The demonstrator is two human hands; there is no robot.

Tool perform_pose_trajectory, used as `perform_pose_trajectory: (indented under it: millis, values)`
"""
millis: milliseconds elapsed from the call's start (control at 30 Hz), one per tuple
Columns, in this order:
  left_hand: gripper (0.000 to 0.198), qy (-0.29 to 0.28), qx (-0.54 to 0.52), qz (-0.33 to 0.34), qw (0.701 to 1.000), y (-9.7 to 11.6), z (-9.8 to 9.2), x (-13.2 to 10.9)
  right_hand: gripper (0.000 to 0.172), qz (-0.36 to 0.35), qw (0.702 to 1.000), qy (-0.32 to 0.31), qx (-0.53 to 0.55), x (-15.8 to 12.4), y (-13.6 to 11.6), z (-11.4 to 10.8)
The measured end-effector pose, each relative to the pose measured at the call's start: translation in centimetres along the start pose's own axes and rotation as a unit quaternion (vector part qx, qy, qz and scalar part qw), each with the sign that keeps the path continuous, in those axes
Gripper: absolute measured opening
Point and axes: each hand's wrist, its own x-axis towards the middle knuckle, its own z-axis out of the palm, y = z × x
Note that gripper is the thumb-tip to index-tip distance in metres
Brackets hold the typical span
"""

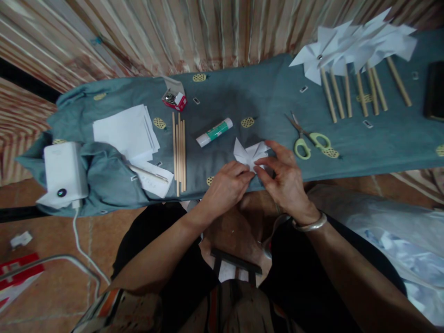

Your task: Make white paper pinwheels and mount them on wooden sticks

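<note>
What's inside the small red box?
The red box holds small, shiny metal pieces, with something white beside them. Whatever lies beneath these is covered and cannot be seen.

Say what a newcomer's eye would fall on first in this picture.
Probably the white paper pinwheels on wooden sticks, overlapping at the upper right of the blue-green cloth. Next, the folded paper held by the left grip and right grip near the front edge, with green-handled scissors to its right.

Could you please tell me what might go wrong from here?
The left hand and right hand hold the folded paper; a hard pull might tear it. The scissors lie slightly open and could nick the right hand. The small red box stands open, so a knock may spill its metal pieces.
</note>
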Motion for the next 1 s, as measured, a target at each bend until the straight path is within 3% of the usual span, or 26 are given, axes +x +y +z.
perform_pose_trajectory:
  millis: [1000]
  values:
    - [0.022,-0.03,-0.001,0.017,0.999,-0.11,-0.5,0.4,0.028,-0.023,0.999,-0.027,-0.028,-0.36,-0.28,0.25]
